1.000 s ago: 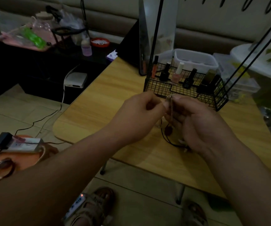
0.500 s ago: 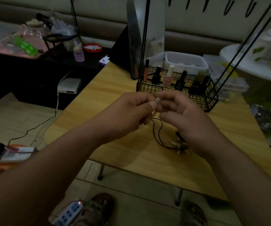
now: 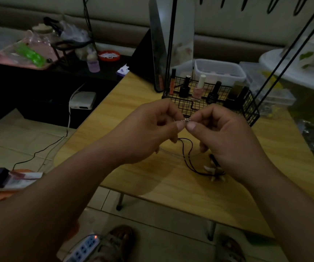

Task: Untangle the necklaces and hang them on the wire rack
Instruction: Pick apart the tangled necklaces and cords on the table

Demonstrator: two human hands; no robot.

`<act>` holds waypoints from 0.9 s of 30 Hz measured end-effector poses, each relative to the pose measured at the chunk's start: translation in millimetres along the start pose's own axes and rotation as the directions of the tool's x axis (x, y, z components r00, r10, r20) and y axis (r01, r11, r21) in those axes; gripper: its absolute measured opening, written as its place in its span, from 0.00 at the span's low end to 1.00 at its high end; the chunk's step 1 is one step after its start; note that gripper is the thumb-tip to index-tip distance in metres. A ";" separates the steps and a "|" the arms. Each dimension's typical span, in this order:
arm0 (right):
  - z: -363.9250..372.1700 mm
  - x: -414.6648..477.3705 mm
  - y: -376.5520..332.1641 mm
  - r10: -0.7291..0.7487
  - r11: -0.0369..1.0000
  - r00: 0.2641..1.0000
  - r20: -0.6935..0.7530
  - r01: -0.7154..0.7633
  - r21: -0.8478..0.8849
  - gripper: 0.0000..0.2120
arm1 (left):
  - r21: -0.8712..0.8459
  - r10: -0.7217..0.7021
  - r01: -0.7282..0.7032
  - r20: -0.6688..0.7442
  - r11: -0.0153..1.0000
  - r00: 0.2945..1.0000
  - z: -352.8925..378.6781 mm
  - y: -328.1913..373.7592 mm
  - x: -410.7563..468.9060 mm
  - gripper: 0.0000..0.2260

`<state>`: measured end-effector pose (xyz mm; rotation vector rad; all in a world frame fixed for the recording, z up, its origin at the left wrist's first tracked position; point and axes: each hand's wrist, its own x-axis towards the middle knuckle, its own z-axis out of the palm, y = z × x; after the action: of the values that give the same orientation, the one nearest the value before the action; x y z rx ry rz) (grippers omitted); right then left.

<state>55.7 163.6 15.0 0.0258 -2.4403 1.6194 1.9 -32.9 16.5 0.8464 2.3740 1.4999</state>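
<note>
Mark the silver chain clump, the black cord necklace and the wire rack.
silver chain clump (image 3: 186,120): head view, middle of the bright tangle.
black cord necklace (image 3: 184,156): head view, left strand of the loop.
wire rack (image 3: 251,108): head view, right wall of its basket.

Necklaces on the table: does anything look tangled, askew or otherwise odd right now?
Yes: the black cord necklace lies looped on the table, crossing a thin pale chain, apparently tangled. The left hand and right hand pinch a small silver piece above it. Nothing looks spilled or broken.
</note>
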 end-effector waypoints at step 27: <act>3.3 -5.8 -3.7 -0.082 0.994 0.996 -0.044 0.078 -0.081 0.03 | -0.206 -0.138 0.131 -0.017 0.970 0.990 2.8 -0.4 2.4 0.10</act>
<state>61.3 158.5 16.0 0.0707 -2.4329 1.4723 1.1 -29.5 15.1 0.6062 2.1996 1.6761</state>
